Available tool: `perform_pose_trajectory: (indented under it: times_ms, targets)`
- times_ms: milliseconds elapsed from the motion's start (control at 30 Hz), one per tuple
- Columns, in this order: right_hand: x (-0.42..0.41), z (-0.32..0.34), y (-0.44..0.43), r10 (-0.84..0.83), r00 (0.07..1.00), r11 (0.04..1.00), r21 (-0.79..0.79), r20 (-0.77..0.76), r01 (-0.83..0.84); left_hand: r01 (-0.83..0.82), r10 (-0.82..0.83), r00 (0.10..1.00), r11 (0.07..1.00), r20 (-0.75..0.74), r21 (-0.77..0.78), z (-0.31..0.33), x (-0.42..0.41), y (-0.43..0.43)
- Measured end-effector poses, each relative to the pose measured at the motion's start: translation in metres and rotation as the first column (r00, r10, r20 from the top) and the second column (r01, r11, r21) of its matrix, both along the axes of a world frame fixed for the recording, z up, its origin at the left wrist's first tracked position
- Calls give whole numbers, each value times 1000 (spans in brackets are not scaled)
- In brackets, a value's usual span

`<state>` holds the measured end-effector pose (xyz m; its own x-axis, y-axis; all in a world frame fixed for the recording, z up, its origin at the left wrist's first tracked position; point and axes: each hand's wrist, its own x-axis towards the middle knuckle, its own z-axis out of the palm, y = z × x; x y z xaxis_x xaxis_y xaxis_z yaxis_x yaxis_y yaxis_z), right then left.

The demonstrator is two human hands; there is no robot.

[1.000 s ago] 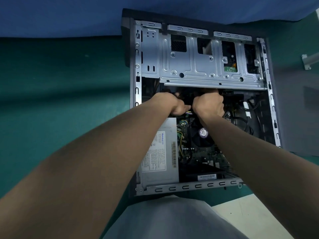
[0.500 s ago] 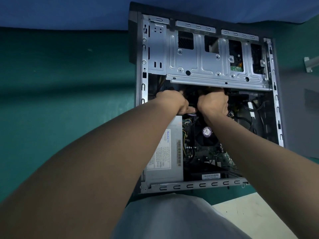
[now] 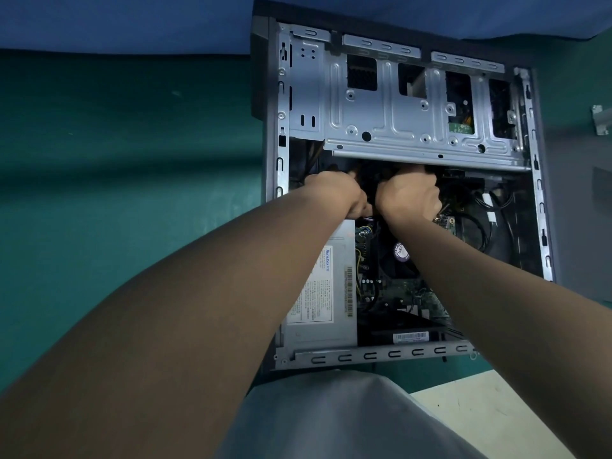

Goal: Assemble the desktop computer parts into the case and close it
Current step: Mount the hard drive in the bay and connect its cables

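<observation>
**Both hands still under the drive cage; case still open**

A green tabletop [image 3: 132, 160] runs under a blue backdrop [image 3: 132, 21], and the open case [image 3: 275, 193] lies flat on it in front of you.

Over the last 1 second almost nothing has moved. Your 2 hands sit in the same spot just below the lip of the drive cage [image 3: 397, 127]; only your view has drifted. I judge that the cable step is unfinished and that closing the case is some way off.

Your left hand [image 3: 334, 193] has its grip closed, fingers curled and pinching at the dark wiring [image 3: 372, 187] between your hands. Your right hand [image 3: 410, 197] is balled up with its knuckles toward you and its fingertips tucked under the cage lip. What that grip holds is hidden, so I cannot tell.

The cage is stamped sheet steel, pale and matte, with ribs, screw holes and square cut-outs. Nearer you, the power supply [image 3: 318, 293] is a smooth grey metal box with a white printed label. Just beside it lie the green motherboard [image 3: 404, 289] and a black fan with a round purple sticker [image 3: 401, 252].

The case rim is thin folded steel with slotted tabs, so its edges are likely sharp. Beyond its right wall lies a flat grey panel [image 3: 579, 193], probably the cover, and a small metal bracket [image 3: 601, 119].
</observation>
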<state>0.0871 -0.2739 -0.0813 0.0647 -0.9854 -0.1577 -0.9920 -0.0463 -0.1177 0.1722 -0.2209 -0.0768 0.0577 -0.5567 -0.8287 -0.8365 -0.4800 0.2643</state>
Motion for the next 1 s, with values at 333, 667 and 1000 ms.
perform_pose_trajectory:
  times_ms: [333, 667, 1000]
  targets:
    - [-2, 4, -6, 52, 998, 996, 73, 27, -53, 58, -59, 998, 997, 0, -53, 6, 2, 2]
    - [-5, 2, -2, 53, 998, 999, -1, 29, -53, -46, 46, 999, 999, 0, -28, -2, 2, -1]
    - [-4, 2, -5, 81, 997, 997, 17, -3, -81, -43, 43, 999, 998, -18, -41, -8, 0, -2]
